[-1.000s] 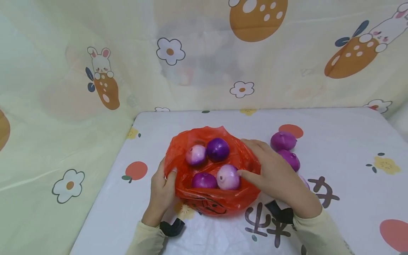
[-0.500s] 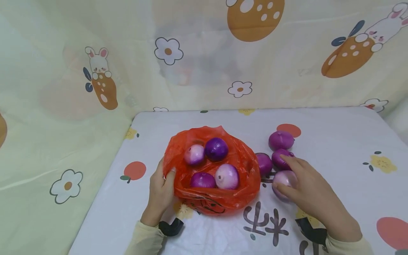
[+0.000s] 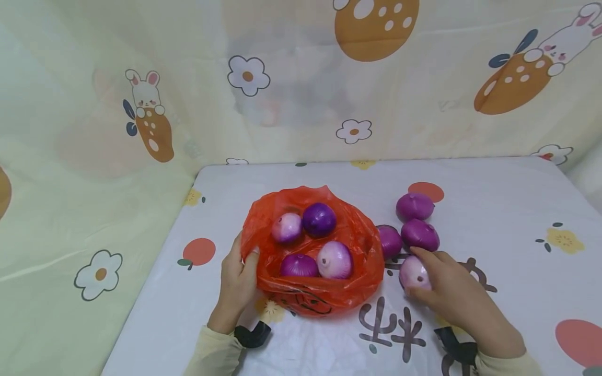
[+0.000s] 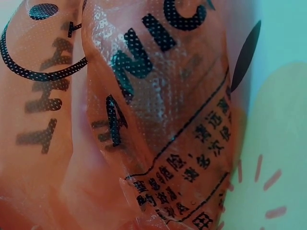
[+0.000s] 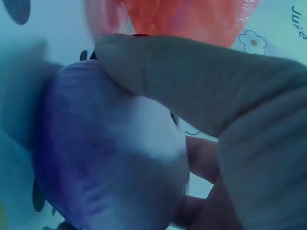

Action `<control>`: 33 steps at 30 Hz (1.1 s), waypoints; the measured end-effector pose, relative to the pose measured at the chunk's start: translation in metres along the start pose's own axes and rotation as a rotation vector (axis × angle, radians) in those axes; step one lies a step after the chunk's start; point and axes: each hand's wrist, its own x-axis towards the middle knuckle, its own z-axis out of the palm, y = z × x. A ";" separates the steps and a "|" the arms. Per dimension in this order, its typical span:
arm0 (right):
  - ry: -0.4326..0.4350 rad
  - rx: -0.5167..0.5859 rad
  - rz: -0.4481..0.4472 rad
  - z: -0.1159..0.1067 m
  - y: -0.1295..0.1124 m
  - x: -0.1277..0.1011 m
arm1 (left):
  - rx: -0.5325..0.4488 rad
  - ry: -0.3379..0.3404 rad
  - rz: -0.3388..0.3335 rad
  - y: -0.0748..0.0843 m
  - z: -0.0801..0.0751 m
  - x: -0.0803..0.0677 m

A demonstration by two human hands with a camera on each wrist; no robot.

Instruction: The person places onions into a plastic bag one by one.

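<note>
An orange-red plastic bag [image 3: 320, 297] lies open on the table with several purple onions [image 3: 320, 219] inside. My left hand [image 3: 240, 277] grips the bag's left rim; the left wrist view shows only the printed bag [image 4: 158, 120] close up. My right hand [image 3: 447, 292] curls round a pale purple onion [image 3: 414, 272] on the table just right of the bag. In the right wrist view my thumb [image 5: 192, 81] presses on this onion [image 5: 110, 158].
Three more purple onions lie right of the bag: one [image 3: 415, 206] farthest back, one [image 3: 420, 235] by my right fingers, one [image 3: 389, 241] against the bag. A patterned cloth covers the table [image 3: 508, 209], and printed curtains [image 3: 94, 130] enclose the back and left.
My right hand left the bag, moved right and closed round the pale onion on the table, then drew it slightly toward me. The left hand and the bag stayed still.
</note>
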 end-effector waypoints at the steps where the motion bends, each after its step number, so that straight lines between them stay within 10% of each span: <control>1: 0.007 0.003 -0.011 0.001 0.000 0.000 | 0.000 -0.001 -0.002 0.000 0.000 0.000; 33: 0.054 -0.007 -0.001 -0.009 -0.010 -0.004 | -0.010 -0.002 -0.020 0.004 0.000 0.000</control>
